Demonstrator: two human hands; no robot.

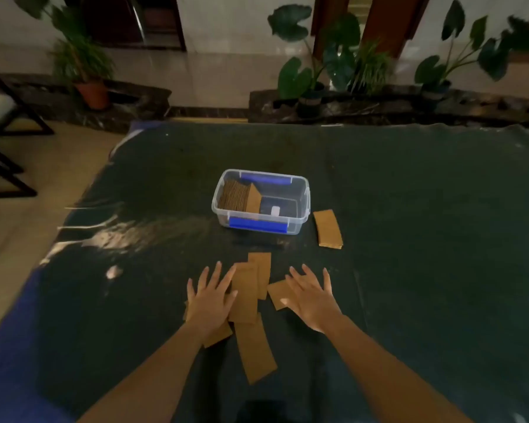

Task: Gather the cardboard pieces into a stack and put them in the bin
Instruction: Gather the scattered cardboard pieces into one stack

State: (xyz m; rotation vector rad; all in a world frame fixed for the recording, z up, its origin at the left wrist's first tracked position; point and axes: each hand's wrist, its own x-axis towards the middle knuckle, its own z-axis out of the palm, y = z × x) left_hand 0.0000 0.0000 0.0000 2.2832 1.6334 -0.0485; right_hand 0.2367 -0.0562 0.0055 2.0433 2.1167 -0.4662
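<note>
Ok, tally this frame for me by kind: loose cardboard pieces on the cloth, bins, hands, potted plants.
Loose cardboard pieces on the cloth: about 6, namely 1 lone piece right of the bin and roughly 5 overlapping in the pile
Clear bin: 1, with more cardboard inside, uncountable
Hands: 2, left hand and right hand
Potted plants: at least 3
Total: about 12

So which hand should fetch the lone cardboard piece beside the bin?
Right hand: the lone piece lies right of the bin, on that hand's side. The left hand rests on the pile.
</note>
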